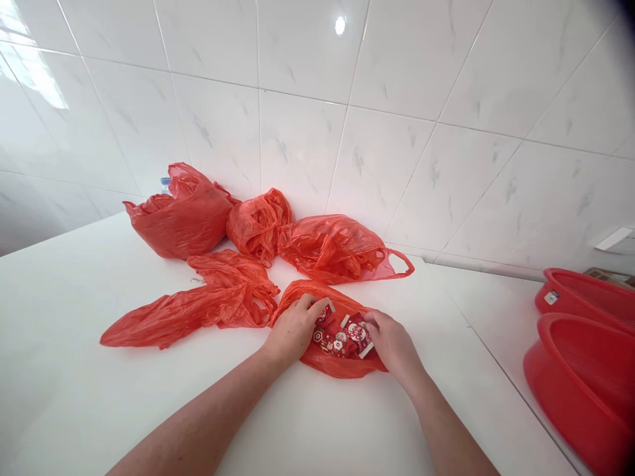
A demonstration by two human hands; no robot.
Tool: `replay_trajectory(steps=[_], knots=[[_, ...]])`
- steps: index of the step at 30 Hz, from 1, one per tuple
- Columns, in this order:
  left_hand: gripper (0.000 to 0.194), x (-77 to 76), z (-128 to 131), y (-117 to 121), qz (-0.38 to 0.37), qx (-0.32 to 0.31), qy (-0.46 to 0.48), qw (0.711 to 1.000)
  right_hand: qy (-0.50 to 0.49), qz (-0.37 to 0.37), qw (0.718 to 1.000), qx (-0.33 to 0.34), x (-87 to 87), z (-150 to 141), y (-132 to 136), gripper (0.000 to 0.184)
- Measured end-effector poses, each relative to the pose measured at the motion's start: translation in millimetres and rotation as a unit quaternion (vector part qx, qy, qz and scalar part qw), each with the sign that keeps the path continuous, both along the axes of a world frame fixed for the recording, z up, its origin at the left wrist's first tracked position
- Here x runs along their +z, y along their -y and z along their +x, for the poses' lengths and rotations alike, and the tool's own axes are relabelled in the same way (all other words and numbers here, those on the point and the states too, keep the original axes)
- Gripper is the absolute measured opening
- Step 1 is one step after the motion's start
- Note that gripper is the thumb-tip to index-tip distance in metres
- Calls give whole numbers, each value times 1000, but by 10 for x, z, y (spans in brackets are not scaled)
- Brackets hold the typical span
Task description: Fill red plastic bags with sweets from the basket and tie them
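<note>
An orange-red plastic bag (342, 367) lies spread on the white table with its mouth open. Inside it are several small red packets with white print. My left hand (294, 327) reaches into the bag from the left, thumb and fingers closed on a red packet (325, 313). From the right, my right hand (391, 337) pinches the edge of another red packet (356, 332), which has white end strips. The fingertips of both hands are partly hidden by the packets and the bag.
A flattened red bag (188, 314) lies to the left. Along the tiled wall (307, 152) stand a full red bag (183, 218), a crumpled red bag (260, 225) and a red bag with a loop handle (337, 248). Red plastic baskets (570, 377) are at the right.
</note>
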State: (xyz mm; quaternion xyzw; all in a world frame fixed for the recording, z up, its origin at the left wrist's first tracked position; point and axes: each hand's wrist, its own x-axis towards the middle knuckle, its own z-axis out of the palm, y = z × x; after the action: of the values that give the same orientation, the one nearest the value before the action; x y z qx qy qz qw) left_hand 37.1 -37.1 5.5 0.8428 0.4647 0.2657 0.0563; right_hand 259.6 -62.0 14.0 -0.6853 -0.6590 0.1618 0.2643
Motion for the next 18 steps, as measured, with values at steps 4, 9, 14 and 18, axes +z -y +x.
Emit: replay_trajectory(steps=[4,9,14,18], knots=[[53,-36,-5,-4,-2,-17,24,1000,-32,-29,999,10,-36,32,-11,22],[54,-38,-43,-18,2,-13,59,998,-66,17,998,-4,-46,22,-36,28],[58,2,-75,-11,14,-1,100,995,-94,54,994,-2,20,-14,-16,31],[54,13,-77,-2,12,8,136,991,-84,108,990,17,97,-46,27,28]])
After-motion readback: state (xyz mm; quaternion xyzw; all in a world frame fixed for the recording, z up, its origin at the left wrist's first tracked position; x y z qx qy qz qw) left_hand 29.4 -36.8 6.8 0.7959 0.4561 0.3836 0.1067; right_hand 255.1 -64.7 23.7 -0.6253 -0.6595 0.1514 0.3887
